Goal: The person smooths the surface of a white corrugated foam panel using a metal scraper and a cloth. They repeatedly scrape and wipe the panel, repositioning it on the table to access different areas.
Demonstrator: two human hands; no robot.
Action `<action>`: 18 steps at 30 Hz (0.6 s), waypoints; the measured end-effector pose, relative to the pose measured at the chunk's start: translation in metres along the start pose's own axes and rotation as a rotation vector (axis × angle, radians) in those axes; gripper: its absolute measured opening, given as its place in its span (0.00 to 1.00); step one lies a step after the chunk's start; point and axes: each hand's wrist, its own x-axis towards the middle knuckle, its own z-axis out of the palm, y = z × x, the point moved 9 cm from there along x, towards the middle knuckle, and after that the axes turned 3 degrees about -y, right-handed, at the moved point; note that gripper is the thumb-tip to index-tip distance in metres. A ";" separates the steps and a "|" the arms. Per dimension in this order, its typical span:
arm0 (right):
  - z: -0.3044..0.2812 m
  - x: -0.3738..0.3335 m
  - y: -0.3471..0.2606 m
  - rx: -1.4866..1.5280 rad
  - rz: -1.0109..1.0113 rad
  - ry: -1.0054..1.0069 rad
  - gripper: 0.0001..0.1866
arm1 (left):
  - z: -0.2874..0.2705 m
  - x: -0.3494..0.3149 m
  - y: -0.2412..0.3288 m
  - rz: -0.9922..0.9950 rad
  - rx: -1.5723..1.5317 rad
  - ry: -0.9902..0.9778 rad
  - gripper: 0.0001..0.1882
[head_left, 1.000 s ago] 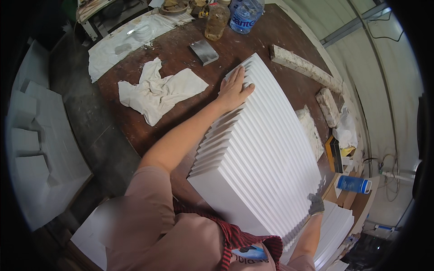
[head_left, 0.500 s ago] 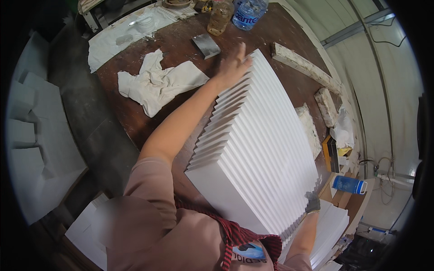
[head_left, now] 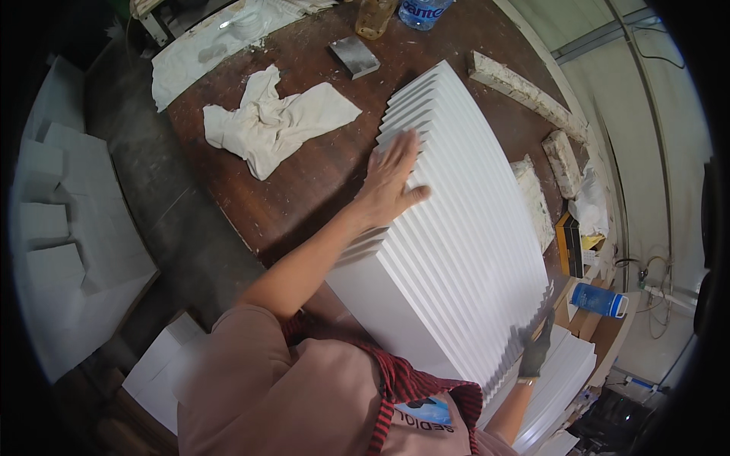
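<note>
A large stack of white sheets (head_left: 471, 213), fanned into even steps, lies at a slant across the brown table. My bare left hand (head_left: 394, 181) rests on the stepped left edges of the stack, fingers stretched out and thumb apart. At the lower right, my right hand (head_left: 537, 351) wears a dark grey glove and stands beside the stack's right edge. Its fingers look extended along that edge, and no held thing shows in it. Beneath the right forearm lies another pile of white sheets (head_left: 563, 374).
A crumpled white cloth (head_left: 277, 121) and a grey metal block (head_left: 354, 58) lie beyond my left arm. Two bottles stand at the far edge. Along the right are a long whitish bar (head_left: 525, 95), a shorter block (head_left: 561, 164), a black-and-yellow box (head_left: 569, 245) and a blue bottle (head_left: 598, 300).
My left hand has slid from the stack's far corner nearer to me along its left edge. The gloved right hand has straightened beside the right edge. The view has shifted slightly.
</note>
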 end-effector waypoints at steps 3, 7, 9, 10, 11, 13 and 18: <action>0.052 -0.057 -0.038 -0.383 -0.115 -0.122 0.69 | 0.014 -0.012 0.002 0.132 -0.163 -0.036 0.52; 0.116 -0.114 -0.063 -0.576 -0.396 -0.285 0.76 | -0.015 -0.023 -0.021 0.256 -0.300 0.409 0.44; 0.126 -0.121 -0.069 -0.733 -0.484 -0.217 0.76 | -0.002 -0.019 -0.023 0.274 -0.446 0.282 0.45; 0.128 -0.121 -0.071 -0.748 -0.493 -0.199 0.76 | 0.013 -0.015 -0.024 0.164 -0.258 0.146 0.46; 0.128 -0.119 -0.073 -0.752 -0.490 -0.188 0.76 | 0.027 -0.018 -0.027 0.042 -0.055 0.000 0.47; 0.128 -0.116 -0.078 -0.741 -0.482 -0.165 0.75 | 0.017 -0.028 -0.012 0.058 -0.181 0.035 0.48; 0.124 -0.123 -0.084 -0.557 -0.360 -0.122 0.74 | -0.022 -0.069 0.018 0.159 -0.340 0.196 0.53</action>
